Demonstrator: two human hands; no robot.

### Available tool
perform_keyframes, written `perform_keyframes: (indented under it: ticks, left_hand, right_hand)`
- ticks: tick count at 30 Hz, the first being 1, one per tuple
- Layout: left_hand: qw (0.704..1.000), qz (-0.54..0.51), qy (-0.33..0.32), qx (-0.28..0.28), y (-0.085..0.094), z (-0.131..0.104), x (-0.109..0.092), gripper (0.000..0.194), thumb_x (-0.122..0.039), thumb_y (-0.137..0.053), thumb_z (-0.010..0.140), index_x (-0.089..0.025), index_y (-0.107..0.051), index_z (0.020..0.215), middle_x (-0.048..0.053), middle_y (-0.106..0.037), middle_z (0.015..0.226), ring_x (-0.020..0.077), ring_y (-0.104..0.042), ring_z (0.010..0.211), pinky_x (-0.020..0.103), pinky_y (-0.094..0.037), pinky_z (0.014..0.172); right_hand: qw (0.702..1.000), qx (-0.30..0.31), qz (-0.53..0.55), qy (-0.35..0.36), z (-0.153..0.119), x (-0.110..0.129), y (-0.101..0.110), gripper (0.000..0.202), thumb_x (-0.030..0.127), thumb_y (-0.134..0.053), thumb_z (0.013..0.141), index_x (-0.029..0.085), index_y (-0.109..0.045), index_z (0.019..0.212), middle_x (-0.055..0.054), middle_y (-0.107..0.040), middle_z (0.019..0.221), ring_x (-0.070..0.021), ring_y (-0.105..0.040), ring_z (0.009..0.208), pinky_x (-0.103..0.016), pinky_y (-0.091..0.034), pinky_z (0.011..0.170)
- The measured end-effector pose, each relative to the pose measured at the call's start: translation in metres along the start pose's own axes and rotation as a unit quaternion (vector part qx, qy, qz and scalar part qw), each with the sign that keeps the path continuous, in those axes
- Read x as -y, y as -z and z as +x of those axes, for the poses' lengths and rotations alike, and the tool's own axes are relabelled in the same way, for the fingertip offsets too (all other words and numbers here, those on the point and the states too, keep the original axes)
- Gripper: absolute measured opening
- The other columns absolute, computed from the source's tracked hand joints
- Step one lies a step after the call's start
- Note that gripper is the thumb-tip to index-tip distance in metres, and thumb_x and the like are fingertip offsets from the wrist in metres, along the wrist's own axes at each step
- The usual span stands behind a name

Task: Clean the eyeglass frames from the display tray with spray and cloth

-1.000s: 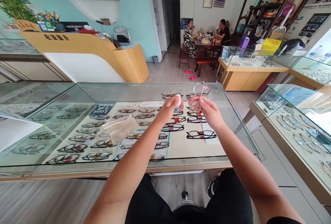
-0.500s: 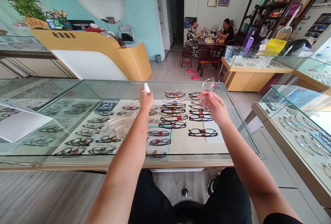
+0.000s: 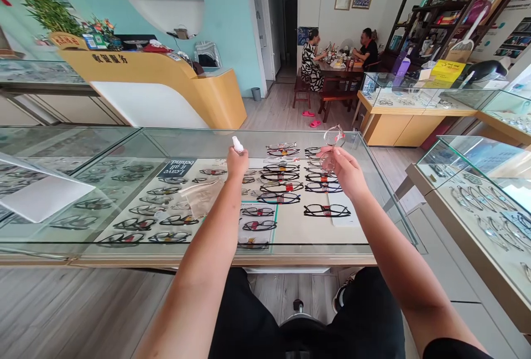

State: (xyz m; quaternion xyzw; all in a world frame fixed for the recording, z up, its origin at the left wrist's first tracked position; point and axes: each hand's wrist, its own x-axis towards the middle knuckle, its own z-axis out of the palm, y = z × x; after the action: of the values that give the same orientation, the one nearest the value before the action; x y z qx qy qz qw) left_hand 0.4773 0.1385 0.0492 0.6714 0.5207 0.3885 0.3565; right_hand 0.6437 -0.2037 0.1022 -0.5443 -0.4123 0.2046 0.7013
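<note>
A: ok so what's on the counter [image 3: 301,234], starting from the left edge?

B: a pale cloth [image 3: 199,197] first, roughly midway between the front and back edges

A: and the left hand [image 3: 238,162]?

B: near the back edge, fingers curled round a small bottle [image 3: 237,144], white top poking up

A: what's between the hands?

B: a column of dark glasses [image 3: 282,187], seen through the counter's glass

A: right hand [image 3: 346,168]?

B: thumb and fingers pinching some clear glasses [image 3: 327,161], held up on end toward the back right corner
</note>
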Motion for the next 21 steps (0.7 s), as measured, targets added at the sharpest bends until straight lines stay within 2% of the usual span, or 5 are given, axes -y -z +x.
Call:
perform_keyframes:
  ticks: [4,9,12,16,21]
  left_hand:
    - [0.992,-0.051,-0.07,-0.092,0.013,-0.016,-0.027,0.072,-0.023,-0.071,0.092,-0.021,-0.048,0.16,0.023,-0.05,0.175,0.0393,-0.045,0.17,0.056,-0.036,0.141]
    - [0.966,-0.076,-0.245,-0.001,0.064,-0.031,-0.049,0.019,-0.035,-0.051,0.113,-0.024,-0.067,0.117,0.009,-0.079,0.13,0.0255,-0.074,0.128,0.039,-0.056,0.118]
    - [0.955,0.043,-0.285,0.076,0.112,-0.027,-0.031,0.032,-0.039,-0.044,0.116,-0.024,-0.071,0.11,0.008,-0.083,0.112,0.0246,-0.077,0.11,0.038,-0.059,0.108]
    - [0.912,0.282,-0.245,0.169,0.164,-0.019,0.009,0.025,-0.036,-0.062,0.103,-0.023,-0.079,0.117,0.011,-0.086,0.126,0.0309,-0.078,0.117,0.042,-0.058,0.107]
    - [0.884,0.337,-0.239,0.22,0.174,-0.023,0.04,0.041,-0.045,-0.085,0.083,-0.025,-0.085,0.118,0.014,-0.083,0.141,0.0384,-0.074,0.135,0.044,-0.051,0.118]
  right_hand:
    - [0.999,0.001,0.047,0.003,0.0,-0.001,0.003,0.044,0.072,-0.072,0.103,0.031,-0.083,0.116,-0.006,-0.085,0.117,-0.0224,-0.066,0.085,-0.039,-0.06,0.086]
    - [0.999,0.007,0.032,0.007,-0.001,-0.003,0.004,0.044,0.072,-0.069,0.105,0.033,-0.083,0.118,-0.006,-0.085,0.118,-0.0241,-0.068,0.084,-0.041,-0.06,0.084]
    - [0.999,0.01,0.044,0.011,-0.002,-0.003,0.003,0.041,0.071,-0.072,0.104,0.033,-0.084,0.116,-0.007,-0.086,0.118,-0.0244,-0.069,0.085,-0.041,-0.06,0.083]
    - [0.998,0.018,0.051,0.015,-0.003,-0.005,0.001,0.039,0.069,-0.074,0.104,0.034,-0.087,0.114,-0.007,-0.086,0.119,-0.0249,-0.07,0.085,-0.043,-0.061,0.082]
    - [0.998,0.022,0.051,0.008,-0.004,-0.007,-0.002,0.04,0.069,-0.077,0.103,0.033,-0.088,0.114,-0.008,-0.087,0.117,-0.0243,-0.069,0.083,-0.044,-0.062,0.081]
